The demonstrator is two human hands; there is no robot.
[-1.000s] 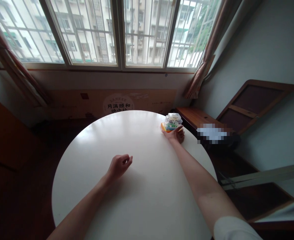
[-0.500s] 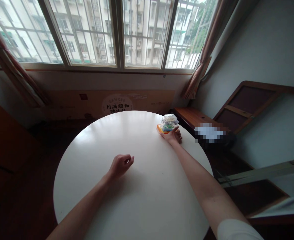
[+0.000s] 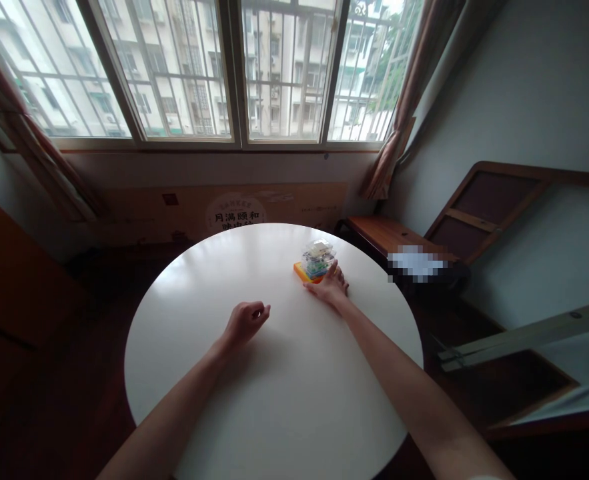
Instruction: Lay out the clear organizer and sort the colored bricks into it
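Box stack (image 3: 317, 256) — clear, perhaps plastic, orange below — right fingers (image 3: 333, 271) around it, left fingers (image 3: 249, 306) loosely curled.

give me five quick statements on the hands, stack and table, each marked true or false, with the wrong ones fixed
1. The right hand is touching the stack. True.
2. Both hands are on the stack. False: the left hand is apart from it, loosely curled.
3. The stack shows orange at its bottom. True.
4. A window lies beyond the table. True.
5. The table is black and square. False: it is white with a rounded edge.
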